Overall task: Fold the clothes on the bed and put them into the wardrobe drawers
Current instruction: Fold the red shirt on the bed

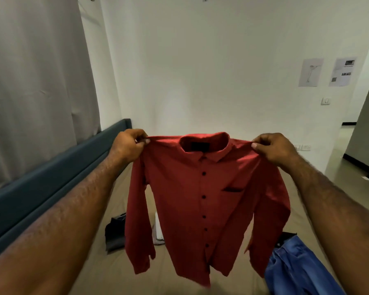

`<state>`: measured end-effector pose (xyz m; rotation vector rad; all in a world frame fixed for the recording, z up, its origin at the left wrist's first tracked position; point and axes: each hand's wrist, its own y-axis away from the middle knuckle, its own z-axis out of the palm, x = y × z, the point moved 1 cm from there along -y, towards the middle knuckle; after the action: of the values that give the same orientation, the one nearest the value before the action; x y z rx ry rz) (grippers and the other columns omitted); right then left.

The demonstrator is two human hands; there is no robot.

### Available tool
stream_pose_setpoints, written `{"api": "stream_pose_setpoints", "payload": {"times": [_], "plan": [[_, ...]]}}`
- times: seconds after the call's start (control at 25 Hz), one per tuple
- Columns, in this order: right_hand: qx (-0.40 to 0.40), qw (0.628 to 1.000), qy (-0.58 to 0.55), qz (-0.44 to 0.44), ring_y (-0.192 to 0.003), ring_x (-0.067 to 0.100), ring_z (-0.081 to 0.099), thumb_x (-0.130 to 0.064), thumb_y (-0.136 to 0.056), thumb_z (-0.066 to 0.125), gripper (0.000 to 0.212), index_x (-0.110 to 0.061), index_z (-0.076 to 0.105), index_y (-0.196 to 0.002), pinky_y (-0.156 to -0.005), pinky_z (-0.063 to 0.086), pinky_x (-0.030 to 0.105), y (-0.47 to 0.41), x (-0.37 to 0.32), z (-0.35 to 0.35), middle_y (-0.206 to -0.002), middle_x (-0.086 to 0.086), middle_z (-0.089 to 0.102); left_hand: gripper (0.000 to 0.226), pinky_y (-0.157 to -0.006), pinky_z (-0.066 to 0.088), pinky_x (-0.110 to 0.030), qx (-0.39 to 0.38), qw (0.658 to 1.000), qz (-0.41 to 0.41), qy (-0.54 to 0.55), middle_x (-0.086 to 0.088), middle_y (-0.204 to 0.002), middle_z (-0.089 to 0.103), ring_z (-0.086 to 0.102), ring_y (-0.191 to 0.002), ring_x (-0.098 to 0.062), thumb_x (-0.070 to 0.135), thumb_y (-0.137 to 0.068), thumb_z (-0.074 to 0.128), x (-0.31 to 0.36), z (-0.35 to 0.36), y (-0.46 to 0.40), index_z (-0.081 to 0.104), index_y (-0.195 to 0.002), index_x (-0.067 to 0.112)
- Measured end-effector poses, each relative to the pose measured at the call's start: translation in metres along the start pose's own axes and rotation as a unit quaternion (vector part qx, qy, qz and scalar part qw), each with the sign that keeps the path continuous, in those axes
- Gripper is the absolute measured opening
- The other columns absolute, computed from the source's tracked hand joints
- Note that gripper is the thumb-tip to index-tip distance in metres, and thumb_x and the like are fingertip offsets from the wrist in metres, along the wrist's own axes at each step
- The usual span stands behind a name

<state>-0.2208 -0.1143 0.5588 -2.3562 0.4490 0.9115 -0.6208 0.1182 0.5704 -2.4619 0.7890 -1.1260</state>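
White wall up top, tan bed [115, 273] below. Left hand [129, 144] and right hand [273, 147] each pinch a shoulder of the red shirt [202, 201], hanging mid-frame above the bed. Blue jeans [296, 267] lower right, dark clothes [115, 233] lower left.

Red shirt [202, 201] aloft by both shoulders over bed [107, 273]

A single wide-angle view was taken from the person's head, directed forward and slightly down over the bed [115, 271]. Both forearms were seen reaching in from the lower corners, close to the lens. The white wall [222, 71] filled the upper centre of the frame, further off. Straight edges were bowed near the borders. No second view was provided.
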Motion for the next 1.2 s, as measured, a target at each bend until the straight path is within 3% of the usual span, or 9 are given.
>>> {"api": "stream_pose_setpoints", "payload": {"times": [0.24, 0.44, 0.52, 0.64, 0.76, 0.92, 1.04, 1.12, 1.2], "plan": [[-0.001, 1.0, -0.007, 0.019, -0.085, 0.019, 0.071, -0.032, -0.089, 0.083, 0.013, -0.023, 0.076, -0.082, -0.074, 0.054, 0.032, -0.001, 0.003, 0.015, -0.085, -0.001, 0.075, 0.015, -0.07, 0.053, -0.032, 0.026, 0.997, -0.055, 0.039, -0.004, -0.08, 0.072, 0.063, -0.072, -0.015, 0.02, -0.097, 0.072, -0.016, 0.008, 0.001, 0.073, -0.083, 0.018], [-0.097, 0.995, 0.028, 0.027, -0.093, 0.021, 0.074, -0.008, -0.083, 0.085, 0.017, -0.025, 0.082, -0.084, -0.085, 0.058, 0.035, -0.007, 0.004, -0.011, -0.086, -0.003, 0.079, 0.004, -0.079, 0.054, -0.032, -0.056, 0.998, -0.037, -0.014, 0.003, -0.085, 0.074, 0.067, -0.084, -0.014, 0.022, -0.093, 0.08, -0.012, -0.012, -0.017, 0.08, -0.09, 0.021], [0.005, 0.996, 0.084, 0.0, -0.092, 0.02, 0.07, -0.014, -0.086, 0.083, 0.016, -0.03, 0.08, -0.083, -0.082, 0.053, 0.033, -0.008, -0.002, -0.016, -0.091, -0.003, 0.078, 0.004, -0.081, 0.053, -0.028, -0.056, 0.995, -0.02, -0.078, 0.008, -0.083, 0.071, 0.067, -0.084, -0.012, 0.018, -0.09, 0.083, 0.004, -0.013, -0.017, 0.082, -0.094, 0.019], [0.209, 0.965, 0.13, -0.092, -0.097, 0.033, 0.063, -0.029, -0.096, 0.066, 0.016, -0.019, 0.08, -0.093, -0.086, 0.05, 0.042, -0.003, 0.004, 0.001, -0.095, 0.008, 0.074, 0.016, -0.073, 0.056, -0.024, 0.095, 0.995, 0.009, -0.016, 0.012, -0.08, 0.072, 0.066, -0.074, -0.002, 0.007, -0.089, 0.074, 0.011, 0.002, -0.006, 0.082, -0.093, 0.021], [0.027, 0.946, 0.322, -0.028, -0.108, 0.032, 0.061, -0.039, -0.098, 0.062, 0.023, -0.024, 0.08, -0.099, -0.093, 0.044, 0.042, 0.009, 0.025, 0.032, -0.104, 0.005, 0.076, 0.014, -0.09, 0.06, -0.034, -0.094, 0.987, -0.033, -0.123, 0.004, -0.096, 0.078, 0.072, -0.091, -0.013, 0.013, -0.09, 0.078, -0.014, 0.03, 0.015, 0.08, -0.089, 0.027], [0.213, 0.954, 0.184, -0.099, -0.098, 0.035, 0.062, -0.031, -0.094, 0.07, 0.017, -0.019, 0.082, -0.094, -0.088, 0.048, 0.045, 0.0, 0.026, 0.012, -0.093, 0.006, 0.076, 0.009, -0.08, 0.061, -0.03, 0.084, 0.994, -0.056, 0.027, 0.005, -0.083, 0.077, 0.071, -0.075, -0.01, 0.009, -0.091, 0.078, -0.023, 0.032, 0.01, 0.083, -0.096, 0.015], [-0.034, 0.937, 0.347, 0.016, -0.1, 0.03, 0.069, -0.044, -0.093, 0.069, 0.026, -0.022, 0.082, -0.099, -0.092, 0.054, 0.04, 0.009, 0.041, 0.044, -0.098, 0.003, 0.078, 0.006, -0.077, 0.06, -0.028, -0.187, 0.97, -0.067, -0.144, 0.001, -0.091, 0.078, 0.072, -0.077, -0.013, 0.016, -0.092, 0.079, -0.025, 0.055, 0.031, 0.082, -0.097, 0.018], [-0.04, 0.938, 0.344, 0.036, -0.1, 0.032, 0.07, -0.043, -0.093, 0.069, 0.027, -0.02, 0.081, -0.099, -0.09, 0.055, 0.039, 0.006, 0.049, 0.047, -0.1, 0.007, 0.078, 0.005, -0.088, 0.06, -0.033, -0.117, 0.974, -0.111, -0.156, -0.001, -0.099, 0.078, 0.072, -0.089, -0.017, 0.022, -0.093, 0.079, -0.025, 0.052, 0.028, 0.082, -0.096, 0.02], [0.052, 0.968, 0.245, 0.016, -0.101, 0.037, 0.069, -0.036, -0.094, 0.07, 0.022, -0.017, 0.079, -0.096, -0.087, 0.053, 0.038, -0.014, 0.043, 0.03, -0.103, 0.013, 0.077, 0.009, -0.091, 0.06, -0.036, 0.009, 0.989, -0.123, -0.08, -0.002, -0.099, 0.078, 0.073, -0.093, -0.021, 0.022, -0.093, 0.078, -0.011, 0.037, 0.006, 0.082, -0.1, 0.017]]}}
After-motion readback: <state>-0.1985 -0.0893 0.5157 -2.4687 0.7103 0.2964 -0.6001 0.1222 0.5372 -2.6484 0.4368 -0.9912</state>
